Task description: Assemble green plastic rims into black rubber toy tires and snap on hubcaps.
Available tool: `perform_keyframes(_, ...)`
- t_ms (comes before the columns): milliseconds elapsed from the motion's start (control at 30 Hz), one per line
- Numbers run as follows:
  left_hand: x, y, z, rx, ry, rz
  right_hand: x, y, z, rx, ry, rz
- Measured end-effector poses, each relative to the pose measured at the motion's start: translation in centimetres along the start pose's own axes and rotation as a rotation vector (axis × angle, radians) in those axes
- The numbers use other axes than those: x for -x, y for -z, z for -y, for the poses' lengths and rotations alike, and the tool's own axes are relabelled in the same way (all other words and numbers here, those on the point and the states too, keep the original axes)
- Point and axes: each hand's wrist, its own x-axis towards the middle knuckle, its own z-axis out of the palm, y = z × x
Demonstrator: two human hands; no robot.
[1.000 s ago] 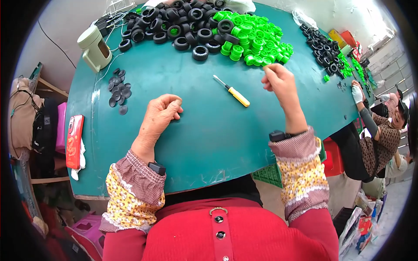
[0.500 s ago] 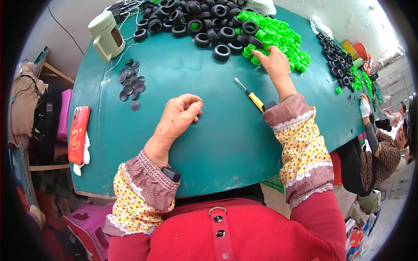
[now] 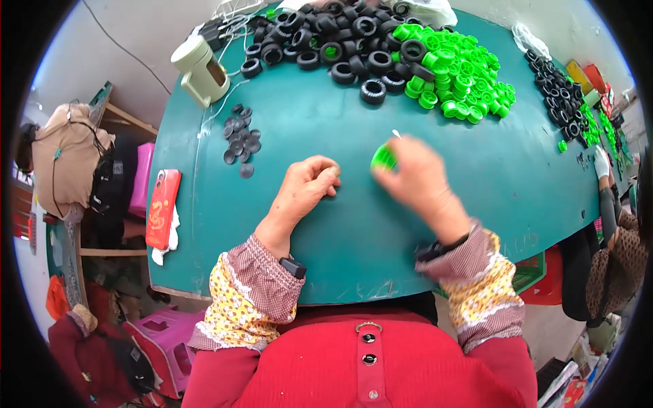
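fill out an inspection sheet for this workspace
Surface: green table, scuffed near its front edge
Job's things: black tyres and green hubs heaped at the far side; small dark discs on the left
Clutter: lidded pale mug; red phone over white tissue
Hands: right hand, blurred, holds a green hub; left hand curled, contents cannot be told
Cables: white cables tangled behind the mug
Surroundings: a co-worker's gloved hand at far right; pink stool at lower left
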Motion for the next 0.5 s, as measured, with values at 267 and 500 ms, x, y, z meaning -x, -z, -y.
perform_keyframes(267, -2.7, 0.2, -2.5, -0.195, 0.08, 0.143, 1.9, 0.6, -1.3, -0.28, 0.021, 0.224)
perform_keyframes(500, -13.2, -3.5, -5.6, -0.977, -0.447, -0.043, 2.1, -0.9, -2.1, -0.3, 0.017, 0.11)
